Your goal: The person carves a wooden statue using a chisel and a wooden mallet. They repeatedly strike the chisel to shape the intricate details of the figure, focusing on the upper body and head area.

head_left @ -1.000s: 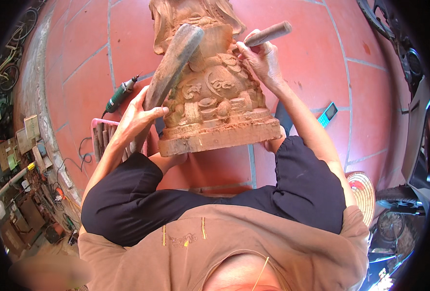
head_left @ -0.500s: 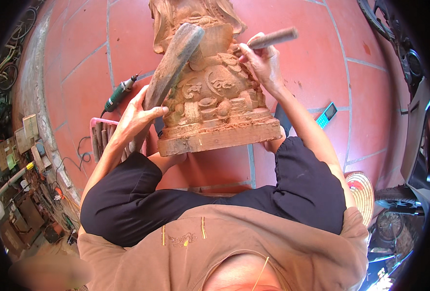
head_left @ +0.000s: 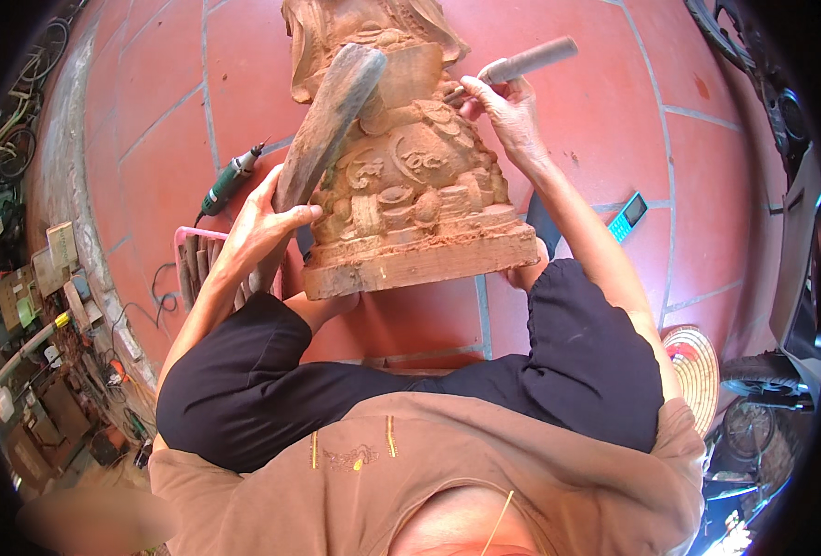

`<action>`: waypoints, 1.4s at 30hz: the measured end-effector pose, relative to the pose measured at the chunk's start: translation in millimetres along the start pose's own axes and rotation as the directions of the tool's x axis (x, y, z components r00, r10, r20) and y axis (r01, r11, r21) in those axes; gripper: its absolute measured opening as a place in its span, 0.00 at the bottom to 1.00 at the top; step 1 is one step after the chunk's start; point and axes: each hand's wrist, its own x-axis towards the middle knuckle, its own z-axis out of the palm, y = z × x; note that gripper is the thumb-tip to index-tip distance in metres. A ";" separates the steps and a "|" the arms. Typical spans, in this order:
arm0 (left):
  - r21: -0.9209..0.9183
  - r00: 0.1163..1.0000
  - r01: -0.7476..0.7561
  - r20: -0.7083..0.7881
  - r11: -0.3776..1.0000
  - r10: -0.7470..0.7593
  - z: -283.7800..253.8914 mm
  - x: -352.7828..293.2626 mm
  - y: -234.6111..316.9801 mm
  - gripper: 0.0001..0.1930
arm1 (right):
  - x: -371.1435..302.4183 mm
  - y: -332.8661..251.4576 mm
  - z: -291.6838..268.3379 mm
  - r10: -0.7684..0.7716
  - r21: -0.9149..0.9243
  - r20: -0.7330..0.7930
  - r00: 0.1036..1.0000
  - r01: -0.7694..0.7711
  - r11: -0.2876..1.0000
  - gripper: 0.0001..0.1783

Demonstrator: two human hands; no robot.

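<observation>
A carved wooden statue [head_left: 420, 176] with a flat square base lies between my knees, its base toward me and its far end cut off by the picture's top. My left hand [head_left: 267, 222] is closed round the lower part of a long wooden mallet [head_left: 332, 120], which slants across the statue's left side. In my right hand [head_left: 508, 116] is a chisel [head_left: 536, 60], pinched near its lower end. The chisel's round handle points up and right, and its tip meets the statue's right side. Wood dust coats the carving.
Left of the statue lie a green rotary power tool [head_left: 230, 181] with a cord and a pink tray [head_left: 183, 243] of several chisels. A blue phone [head_left: 626, 218] and a woven round item [head_left: 691, 371] lie right. Tools clutter the far left; motorbike parts [head_left: 758, 371] stand right.
The chisel and my right hand have shifted slightly to the right and the handle stands a little higher. The mallet in my left hand has barely moved.
</observation>
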 end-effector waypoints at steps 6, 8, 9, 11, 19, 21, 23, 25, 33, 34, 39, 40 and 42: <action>0.054 0.998 0.067 -0.017 0.996 -0.066 -1.4 -2.3 1.1 0.40 | 10.8 -41.2 4.5 0.072 -0.447 0.044 0.996 -0.045 0.894 0.10; 0.023 0.999 0.036 -0.022 0.999 -0.035 -1.6 -1.5 -3.3 0.40 | 15.8 -40.1 -2.8 0.089 -0.334 0.029 0.996 -0.074 0.940 0.11; 0.016 0.999 0.027 -0.023 0.999 -0.027 -1.7 -1.7 -3.0 0.40 | 15.5 -33.5 -2.4 0.070 -0.207 0.060 0.996 -0.056 0.977 0.10; 0.005 0.999 0.028 -0.028 1.000 -0.028 -2.1 -1.4 -3.4 0.40 | 8.8 -24.1 1.5 0.046 -0.153 0.099 0.994 -0.030 0.988 0.09; 0.081 0.999 0.042 -0.019 0.996 -0.041 -2.4 -3.4 2.2 0.42 | 5.3 -37.6 3.7 0.034 -0.407 0.139 0.990 0.025 0.913 0.07; 0.050 0.999 0.048 -0.005 0.998 -0.048 -1.3 -1.8 -1.2 0.42 | 8.5 -48.8 3.0 0.064 -0.552 0.089 0.994 -0.004 0.834 0.10; 0.030 0.999 0.037 -0.010 0.999 -0.036 -4.0 -1.9 -2.7 0.42 | 12.6 -37.8 2.0 0.029 -0.387 0.127 0.991 0.023 0.922 0.11; 0.003 0.999 0.049 -0.019 0.999 -0.049 -1.2 -2.9 0.3 0.42 | 12.9 -26.2 1.2 -0.034 -0.318 0.169 0.985 0.087 0.944 0.12; 0.044 0.999 0.043 -0.023 0.998 -0.042 -1.0 -2.6 -1.3 0.42 | 5.2 -28.4 -13.5 -0.033 -0.643 0.153 0.988 0.125 0.755 0.11; 0.038 0.998 0.053 -0.029 0.998 -0.052 -1.1 -2.9 -1.3 0.42 | 5.7 -30.6 -17.9 -0.008 -0.717 0.117 0.993 0.090 0.691 0.10; 0.015 1.000 0.031 -0.001 0.999 -0.031 -0.3 0.8 -5.3 0.42 | 10.0 -24.7 -7.4 -0.078 -0.193 0.161 0.984 0.109 0.975 0.09; 0.002 1.000 0.015 -0.001 1.000 -0.015 0.3 1.9 -7.2 0.42 | 11.1 -22.6 -5.8 -0.047 -0.199 0.167 0.985 0.080 0.977 0.09; 0.016 1.000 0.017 0.010 1.000 -0.017 -0.2 2.2 -5.0 0.42 | 11.1 -15.4 -6.0 0.011 -0.205 0.173 0.985 0.025 0.978 0.10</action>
